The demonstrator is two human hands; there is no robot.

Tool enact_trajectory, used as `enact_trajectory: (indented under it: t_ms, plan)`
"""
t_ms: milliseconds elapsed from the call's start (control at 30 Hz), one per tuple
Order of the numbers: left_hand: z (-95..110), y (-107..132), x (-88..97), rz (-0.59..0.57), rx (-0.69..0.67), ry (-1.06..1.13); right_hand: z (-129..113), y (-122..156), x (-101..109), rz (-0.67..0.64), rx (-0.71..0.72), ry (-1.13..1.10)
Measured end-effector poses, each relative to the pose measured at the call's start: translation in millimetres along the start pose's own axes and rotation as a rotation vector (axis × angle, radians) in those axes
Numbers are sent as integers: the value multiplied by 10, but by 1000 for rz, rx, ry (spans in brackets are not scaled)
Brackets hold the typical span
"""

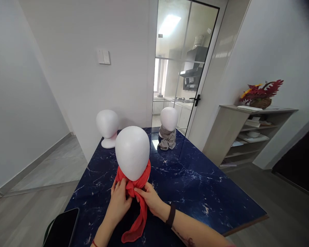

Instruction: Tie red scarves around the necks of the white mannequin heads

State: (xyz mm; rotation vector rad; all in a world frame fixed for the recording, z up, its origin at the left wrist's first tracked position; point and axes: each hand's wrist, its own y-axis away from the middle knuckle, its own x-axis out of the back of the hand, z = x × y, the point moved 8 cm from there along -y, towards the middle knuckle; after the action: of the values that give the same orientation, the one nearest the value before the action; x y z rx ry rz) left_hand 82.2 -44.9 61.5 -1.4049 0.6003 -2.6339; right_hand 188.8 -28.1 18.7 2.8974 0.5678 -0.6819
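A white foam mannequin head [132, 152] stands on the dark blue marble table [195, 185], right in front of me. A red scarf [137, 206] is wrapped round its neck, with a knot at the front and one end hanging down toward me. My left hand [119, 202] and my right hand [150, 199] both pinch the scarf at the knot, fingers closed on the cloth. My right wrist bears a black band.
Two more white foam heads stand at the table's far end: a bare one [107, 127] on the left and one wearing a grey scarf [168, 137]. A dark phone [63, 228] lies near the front left corner. A shelf [244, 133] with flowers stands to the right.
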Motion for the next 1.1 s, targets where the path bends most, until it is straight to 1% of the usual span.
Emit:
enact_trajectory:
  t_ms: [133,200,300,367,433,467,500,533,633,700,767,800,867,967,1033,1100]
  plan:
    - [-23,-5,70,40,38,113,57,-15,-5,-45,5,228]
    - [-28,0,79,48,42,144,-2,-2,7,-19,70,369]
    - [-15,20,83,67,31,189,-153,42,20,56,210,555]
    - [-41,50,118,130,72,203,-193,61,24,84,236,641]
    - [-135,110,183,254,186,212,-205,72,42,122,232,727]
    - [-206,153,197,312,266,248,-217,80,53,148,238,773]
    - [-285,196,174,340,351,325,-234,90,62,174,249,817]
    - [-362,235,109,337,435,449,-253,102,66,197,264,858]
    - [-487,331,-210,241,672,935,-300,130,48,222,320,930]
    - [-484,383,-341,235,801,1168,-296,131,41,220,330,927]
    - [-445,406,-379,259,882,1286,-254,110,69,233,290,889]
    - [-416,406,-377,265,900,1315,-210,91,90,234,242,849]
    - [-357,402,-364,252,913,1331,-56,42,124,190,74,684]
    - [-282,420,-382,169,924,1296,193,25,66,44,-222,328]
    - [-256,447,-432,82,933,1250,221,46,22,-10,-312,185]
    - [-255,442,-465,12,889,1205,168,65,2,-44,-328,157]
